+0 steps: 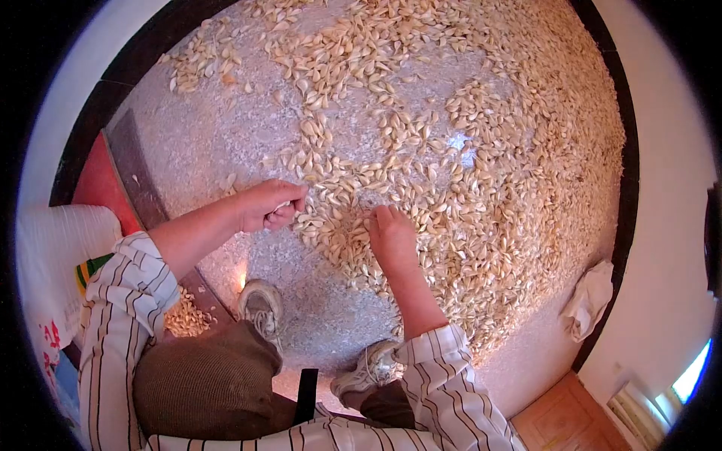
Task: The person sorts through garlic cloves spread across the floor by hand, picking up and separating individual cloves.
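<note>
Many pale garlic cloves (pixel 519 188) lie spread over the floor in front of me. My left hand (pixel 272 204) is closed over the left edge of the cloves, with a small whitish piece showing between its fingers, probably a clove. To its right, my right hand (pixel 391 234) is held low above the cloves, its fingers pressed together. Whatever those fingertips may hold is hidden or too small to name. The two hands are apart.
My shoes (pixel 262 308) stand at the near edge of the cloves. A smaller heap of cloves (pixel 188 316) lies by my left knee, near a white plastic bag (pixel 56 255). A crumpled cloth (pixel 589 301) lies by the right wall. A wooden board (pixel 560 421) is at the lower right.
</note>
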Action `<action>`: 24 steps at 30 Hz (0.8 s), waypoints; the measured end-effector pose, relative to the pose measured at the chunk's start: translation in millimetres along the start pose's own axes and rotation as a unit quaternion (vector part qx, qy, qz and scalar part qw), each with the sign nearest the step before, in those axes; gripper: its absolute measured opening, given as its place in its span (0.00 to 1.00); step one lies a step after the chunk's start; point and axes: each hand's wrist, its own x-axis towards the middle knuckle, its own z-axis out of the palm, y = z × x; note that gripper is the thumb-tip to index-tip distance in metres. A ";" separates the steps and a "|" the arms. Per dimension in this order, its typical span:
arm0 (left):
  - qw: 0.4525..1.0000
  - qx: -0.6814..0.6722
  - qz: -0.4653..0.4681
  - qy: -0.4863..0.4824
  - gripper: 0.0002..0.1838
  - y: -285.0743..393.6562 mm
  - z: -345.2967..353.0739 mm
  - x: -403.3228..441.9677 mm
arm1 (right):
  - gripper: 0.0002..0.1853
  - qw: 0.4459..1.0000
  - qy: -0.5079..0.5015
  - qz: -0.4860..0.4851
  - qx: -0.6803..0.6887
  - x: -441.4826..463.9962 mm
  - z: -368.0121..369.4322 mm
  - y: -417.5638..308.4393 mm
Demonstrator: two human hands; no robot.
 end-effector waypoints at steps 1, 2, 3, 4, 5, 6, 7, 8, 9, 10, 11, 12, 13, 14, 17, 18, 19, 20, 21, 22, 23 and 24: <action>1.000 0.007 0.007 0.002 0.17 -0.5 -0.6 1.5 | 0.06 0.999 0.021 -0.020 -0.017 3.0 -2.2 -0.4; 1.000 0.007 0.006 0.002 0.17 -0.1 -0.8 1.9 | 0.06 0.999 0.020 -0.019 -0.017 5.7 -3.9 -3.0; 1.000 0.008 0.019 -0.002 0.17 0.5 -1.1 2.2 | 0.07 0.999 0.042 -0.029 -0.019 8.7 -4.7 -7.2; 0.999 0.008 0.033 -0.007 0.17 1.0 -1.1 2.4 | 0.07 0.997 0.065 -0.038 -0.021 11.5 -4.4 -11.0; 0.999 0.010 0.032 -0.008 0.17 1.6 -0.7 2.6 | 0.07 0.997 0.065 -0.037 -0.021 13.8 -1.8 -13.1; 1.000 0.008 0.028 -0.006 0.16 2.2 -0.6 2.6 | 0.07 0.995 0.075 -0.060 -0.006 16.2 1.4 -16.0; 1.000 0.006 0.025 -0.003 0.16 2.3 -0.4 2.2 | 0.08 0.993 0.084 -0.083 0.010 17.8 4.3 -19.1; 1.000 0.006 0.025 -0.003 0.16 2.5 -0.2 2.0 | 0.08 0.993 0.083 -0.083 0.010 18.2 9.3 -20.5; 1.000 0.007 0.022 0.003 0.16 2.7 0.2 1.7 | 0.08 0.992 0.085 -0.088 -0.015 18.6 14.2 -21.9; 1.000 0.007 0.019 0.009 0.16 3.0 0.2 1.1 | 0.09 0.991 0.087 -0.094 -0.039 19.5 18.5 -22.6; 1.000 0.006 0.020 0.010 0.16 3.5 0.9 0.1 | 0.09 0.991 0.087 -0.095 -0.038 20.9 19.0 -25.4; 1.000 0.009 0.017 0.012 0.16 3.7 1.9 -1.0 | 0.09 0.992 0.082 -0.089 -0.035 21.5 19.6 -27.9; 1.000 0.011 0.015 0.013 0.16 3.3 2.3 -2.0 | 0.09 0.993 0.077 -0.082 -0.032 21.9 19.6 -29.9; 1.000 0.011 0.015 0.014 0.16 2.1 1.4 -1.7 | 0.09 0.993 0.077 -0.082 -0.031 23.1 19.4 -30.9; 1.000 0.014 0.009 0.021 0.16 0.7 -0.2 0.0 | 0.09 0.996 0.048 -0.066 -0.030 26.7 19.2 -32.3; 1.000 0.015 0.007 0.020 0.16 0.9 0.0 0.0 | 0.08 0.995 0.061 -0.075 -0.029 27.0 20.2 -32.6; 1.000 0.016 0.006 0.019 0.16 1.0 0.0 0.1 | 0.08 0.993 0.073 -0.083 -0.028 27.6 21.5 -32.9; 1.000 0.015 0.005 0.019 0.16 0.8 -0.2 0.5 | 0.08 0.993 0.073 -0.084 -0.027 28.3 23.2 -33.3; 1.000 0.015 0.005 0.016 0.16 0.8 -0.3 1.1 | 0.08 0.993 0.068 -0.087 -0.033 29.0 24.6 -33.7; 1.000 0.015 0.005 0.013 0.16 1.0 -0.1 1.3 | 0.08 0.993 0.064 -0.091 -0.038 29.7 25.7 -33.8; 1.000 0.015 0.006 0.013 0.16 1.6 1.0 0.5 | 0.08 0.993 0.064 -0.092 -0.038 29.9 27.2 -33.0; 1.000 0.018 0.007 0.017 0.16 2.8 2.7 -0.8 | 0.07 0.992 0.077 -0.095 -0.013 30.3 28.5 -32.0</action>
